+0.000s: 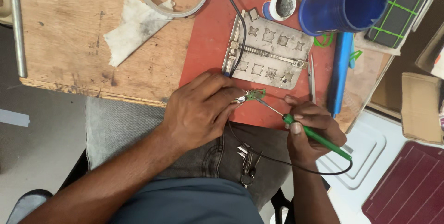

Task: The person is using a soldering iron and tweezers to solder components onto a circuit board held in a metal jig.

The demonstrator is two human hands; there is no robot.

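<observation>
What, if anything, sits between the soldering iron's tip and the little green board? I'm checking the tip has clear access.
Nothing visible does. The soldering iron in the right hand reaches its thin tip straight to the small green board, pinched by the left hand fingers. The metal jig plate lies beyond, out of the path.

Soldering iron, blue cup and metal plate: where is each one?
soldering iron (319, 138), head view, on its green handle in the right hand.
blue cup (344, 2), head view, on its outer wall.
metal plate (270, 50), head view, on its flat middle.
</observation>
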